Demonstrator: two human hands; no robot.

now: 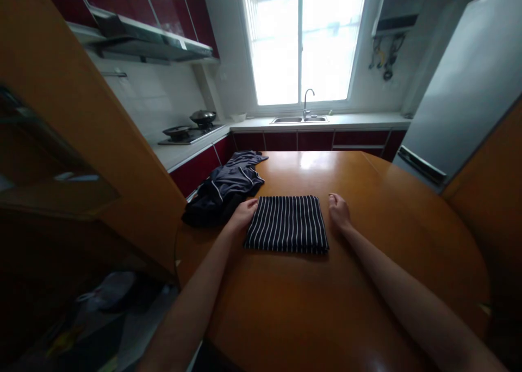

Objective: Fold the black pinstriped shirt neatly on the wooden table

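Note:
A folded dark cloth with thin white stripes (287, 223) lies flat on the round wooden table (326, 307) in front of me. My left hand (243, 214) rests at the cloth's left edge with its fingers touching the upper left corner, laid fairly flat. My right hand (337, 210) sits on the table just right of the cloth, its fingers curled loosely with nothing in them. A crumpled dark grey garment with white piping (228, 190) lies heaped on the table beyond my left hand.
A wooden cabinet side (81, 122) rises close on the left. Behind the table runs a counter with a stove and pans (190, 130), a sink with a tap (302, 117) under the window, and a grey fridge (468, 94) at the right.

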